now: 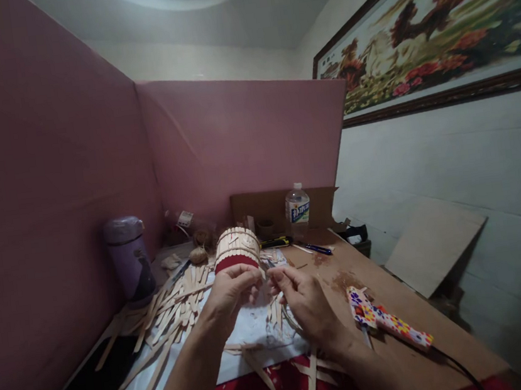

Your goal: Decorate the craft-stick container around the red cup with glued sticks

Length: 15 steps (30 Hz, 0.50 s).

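A round container (235, 242) covered in wooden sticks, with thin bands around it and a red lower edge, stands just beyond my hands. My left hand (238, 286) is at its near side, thumb and fingers pinched together. Close by on the right, my right hand (299, 294) is also pinched, its fingertips almost meeting the left ones. A thin cord (291, 321) hangs in a loop beside my right hand. What lies between the fingertips of either hand is too small to make out.
Wooden sticks (179, 306) are heaped at left on white paper. A purple flask (130, 258) stands behind them. A bottle (298, 209), a yellow-black cutter (276, 242) and a blue tool (318, 249) are farther back. A flowered glue gun (390, 319) with a cord lies at right.
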### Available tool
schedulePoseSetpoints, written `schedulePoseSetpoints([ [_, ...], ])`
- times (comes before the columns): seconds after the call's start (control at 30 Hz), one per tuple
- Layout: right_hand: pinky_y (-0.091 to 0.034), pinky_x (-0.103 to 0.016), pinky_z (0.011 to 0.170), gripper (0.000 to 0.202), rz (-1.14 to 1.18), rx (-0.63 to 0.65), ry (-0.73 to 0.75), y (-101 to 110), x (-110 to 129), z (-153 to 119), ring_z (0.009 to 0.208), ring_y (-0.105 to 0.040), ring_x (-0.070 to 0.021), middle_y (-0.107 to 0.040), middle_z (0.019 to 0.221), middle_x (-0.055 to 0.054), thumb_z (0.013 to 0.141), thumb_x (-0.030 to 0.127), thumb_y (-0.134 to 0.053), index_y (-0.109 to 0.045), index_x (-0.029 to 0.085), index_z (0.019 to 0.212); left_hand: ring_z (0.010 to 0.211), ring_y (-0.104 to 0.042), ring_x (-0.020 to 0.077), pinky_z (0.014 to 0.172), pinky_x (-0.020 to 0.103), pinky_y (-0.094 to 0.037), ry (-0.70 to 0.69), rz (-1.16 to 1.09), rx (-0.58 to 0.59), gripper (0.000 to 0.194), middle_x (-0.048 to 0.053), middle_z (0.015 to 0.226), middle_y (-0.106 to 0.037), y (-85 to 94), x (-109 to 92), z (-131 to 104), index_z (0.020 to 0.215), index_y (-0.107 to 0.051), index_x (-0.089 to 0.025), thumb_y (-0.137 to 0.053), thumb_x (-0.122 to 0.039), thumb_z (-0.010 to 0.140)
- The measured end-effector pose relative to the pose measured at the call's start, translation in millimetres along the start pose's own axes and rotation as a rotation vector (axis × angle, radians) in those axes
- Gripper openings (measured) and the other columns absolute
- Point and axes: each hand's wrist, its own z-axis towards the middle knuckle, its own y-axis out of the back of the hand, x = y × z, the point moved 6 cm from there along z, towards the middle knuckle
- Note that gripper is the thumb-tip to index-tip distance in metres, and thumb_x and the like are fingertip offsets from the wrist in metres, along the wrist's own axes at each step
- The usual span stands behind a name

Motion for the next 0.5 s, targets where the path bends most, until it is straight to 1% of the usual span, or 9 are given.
schedulePoseSetpoints([
  [0.07,-0.048,-0.027,0.057,0.039,0.341,0.061,-0.071,-10,4,2,0.064,-0.061,-0.0168,-0.065,0.074,-0.005,0.087,0.052,-0.049,-0.062,0.015,0.085,0.041,-0.048,0.0059,0.042,0.018,-0.034,-0.015,0.008,0.024,0.025,0.001,0.054,-0.062,-3.3,-2,-1,0.062,-0.063,-0.010,-0.078,-0.029,0.057],
  [0.1,-0.047,-0.026,0.053,0.041,0.430,0.071,-0.100,-13,5,3,0.059,-0.058,-0.0155,-0.063,0.068,-0.003,0.081,0.055,-0.056,-0.060,0.015,0.081,0.041,-0.047,0.0059,0.043,0.018,-0.033,-0.027,0.011,0.031,0.025,0.001,0.052,-0.061,-4.6,-3,-2,0.062,-0.063,-0.010,-0.078,-0.029,0.057],
  [0.17,-0.043,-0.024,0.049,0.041,0.489,0.054,-0.114,-17,4,6,0.052,-0.053,-0.0126,-0.058,0.059,0.000,0.072,0.055,-0.066,-0.057,0.015,0.073,0.040,-0.045,0.0057,0.043,0.018,-0.031,-0.046,0.014,0.037,0.026,0.000,0.048,-0.058,-6.0,-4,-3,0.062,-0.063,-0.010,-0.078,-0.031,0.057],
  [0.23,-0.042,-0.023,0.048,0.039,0.458,0.034,-0.099,-17,3,12,0.049,-0.050,-0.0110,-0.055,0.057,0.002,0.071,0.054,-0.067,-0.056,0.016,0.069,0.041,-0.044,0.0057,0.044,0.019,-0.031,-0.078,0.013,0.027,0.027,-0.001,0.049,-0.057,-4.1,-6,-2,0.062,-0.062,-0.010,-0.076,-0.033,0.059],
  [0.27,-0.042,-0.023,0.048,0.038,0.411,0.016,-0.082,-16,2,16,0.049,-0.050,-0.0110,-0.056,0.057,0.002,0.072,0.053,-0.064,-0.056,0.016,0.068,0.042,-0.044,0.0058,0.045,0.019,-0.032,-0.116,0.011,-0.003,0.028,-0.001,0.051,-0.057,-0.3,-9,-1,0.063,-0.062,-0.011,-0.075,-0.034,0.060],
  [0.33,-0.043,-0.024,0.049,0.034,0.280,-0.038,-0.048,-10,0,32,0.050,-0.051,-0.0120,-0.058,0.059,0.001,0.077,0.050,-0.057,-0.055,0.017,0.068,0.047,-0.046,0.0068,0.048,0.019,-0.035,-0.250,0.023,-0.146,0.028,-0.001,0.056,-0.057,15.5,-16,2,0.068,-0.062,-0.011,-0.073,-0.037,0.062],
  [0.37,-0.043,-0.025,0.049,0.031,0.223,-0.081,-0.041,-6,-2,43,0.051,-0.053,-0.0128,-0.059,0.060,0.000,0.079,0.047,-0.055,-0.054,0.018,0.069,0.050,-0.048,0.0079,0.051,0.020,-0.037,-0.333,0.046,-0.273,0.029,-0.001,0.060,-0.058,27.8,-21,3,0.075,-0.063,-0.012,-0.073,-0.037,0.062],
  [0.43,-0.043,-0.025,0.051,0.024,0.151,-0.147,-0.045,-2,-7,70,0.057,-0.055,-0.0146,-0.060,0.064,0.000,0.081,0.040,-0.053,-0.053,0.019,0.069,0.067,-0.056,0.0135,0.064,0.025,-0.044,-0.505,0.181,-0.512,0.038,0.003,0.078,-0.063,50.1,-30,3,0.091,-0.063,-0.014,-0.072,-0.037,0.062],
  [0.5,-0.046,-0.027,0.063,0.018,0.066,-0.185,-0.045,-3,-11,100,0.072,-0.059,-0.0170,-0.063,0.072,-0.002,0.082,0.031,-0.056,-0.054,0.019,0.069,0.091,-0.058,0.0212,0.083,0.033,-0.045,-0.599,0.398,-0.671,0.045,0.010,0.099,-0.063,64.0,-34,5,0.101,-0.060,-0.014,-0.067,-0.042,0.067],
])
